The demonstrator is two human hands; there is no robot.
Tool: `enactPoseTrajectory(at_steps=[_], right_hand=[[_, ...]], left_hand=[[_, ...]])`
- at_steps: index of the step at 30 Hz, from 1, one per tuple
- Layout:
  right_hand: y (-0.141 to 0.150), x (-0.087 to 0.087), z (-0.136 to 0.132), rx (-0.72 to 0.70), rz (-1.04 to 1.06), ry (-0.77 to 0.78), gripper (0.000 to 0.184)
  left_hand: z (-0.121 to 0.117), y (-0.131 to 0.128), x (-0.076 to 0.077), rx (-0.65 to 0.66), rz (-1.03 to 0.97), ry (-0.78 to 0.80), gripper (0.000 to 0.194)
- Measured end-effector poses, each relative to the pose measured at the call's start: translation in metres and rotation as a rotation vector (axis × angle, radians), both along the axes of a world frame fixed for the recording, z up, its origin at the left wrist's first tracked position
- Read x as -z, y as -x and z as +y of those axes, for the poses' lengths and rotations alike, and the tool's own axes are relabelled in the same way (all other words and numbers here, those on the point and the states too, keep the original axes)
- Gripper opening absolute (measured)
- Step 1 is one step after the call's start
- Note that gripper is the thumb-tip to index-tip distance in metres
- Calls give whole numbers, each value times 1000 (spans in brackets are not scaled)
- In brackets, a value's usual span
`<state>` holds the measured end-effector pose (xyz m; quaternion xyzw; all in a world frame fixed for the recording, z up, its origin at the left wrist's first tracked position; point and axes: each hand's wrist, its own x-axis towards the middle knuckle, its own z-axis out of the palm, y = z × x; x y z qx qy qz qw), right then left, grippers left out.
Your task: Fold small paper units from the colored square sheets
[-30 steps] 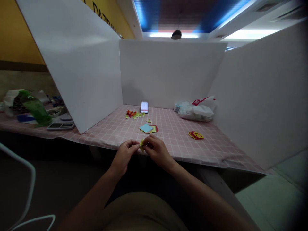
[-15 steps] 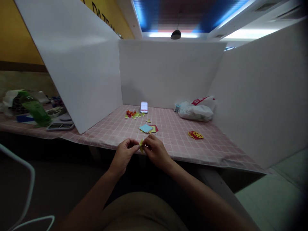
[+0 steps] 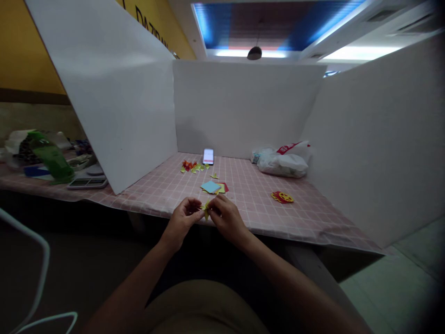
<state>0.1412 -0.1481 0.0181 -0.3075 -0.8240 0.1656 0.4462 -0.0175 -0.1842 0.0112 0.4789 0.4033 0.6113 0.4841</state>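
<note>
A small folded piece of yellow paper [image 3: 206, 214], with pointed ends, is held up at the table's near edge between my two hands. My right hand [image 3: 225, 216] pinches it from the right with thumb and fingertips. From the left, my left hand [image 3: 184, 220] has its thumb against the paper and its fingers curled above, with a gap between them. Just beyond the hands lies a loose stack of square paper, a light blue sheet [image 3: 210, 186] on top and yellow and red sheets [image 3: 222, 187] showing beneath. Farther off is a single yellow folded piece [image 3: 214, 176].
Several orange-red folded pieces [image 3: 188, 165] and yellow ones [image 3: 199, 167] lie near a propped phone [image 3: 208, 156]. Red and yellow cut-out shapes [image 3: 282, 197] sit to the right. A white plastic bag [image 3: 283, 163] stands at the back right. White panels [image 3: 243, 106] enclose the table.
My left thumb and fingers have parted slightly around the yellow paper. The paper has shifted a little to the right, still in my right hand's pinch.
</note>
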Motion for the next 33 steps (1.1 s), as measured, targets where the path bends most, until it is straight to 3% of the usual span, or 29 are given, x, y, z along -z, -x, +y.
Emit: enactPoseTrajectory(at_steps=[7, 16, 19, 24, 33], right_hand=[[1, 0, -1, -17, 7, 10, 21], [1, -2, 0, -24, 26, 26, 20], [0, -1, 1, -17, 36, 15, 20], [0, 0, 2, 17, 22, -21, 20], [0, 8, 3, 10, -53, -47, 17]], left_hand=[[6, -2, 3, 94, 72, -70, 23], [8, 0, 2, 63, 216, -101, 16], [4, -1, 0, 0, 185, -107, 21], [1, 0, -5, -152, 310, -108, 15], [5, -2, -3, -27, 171, 0, 16]])
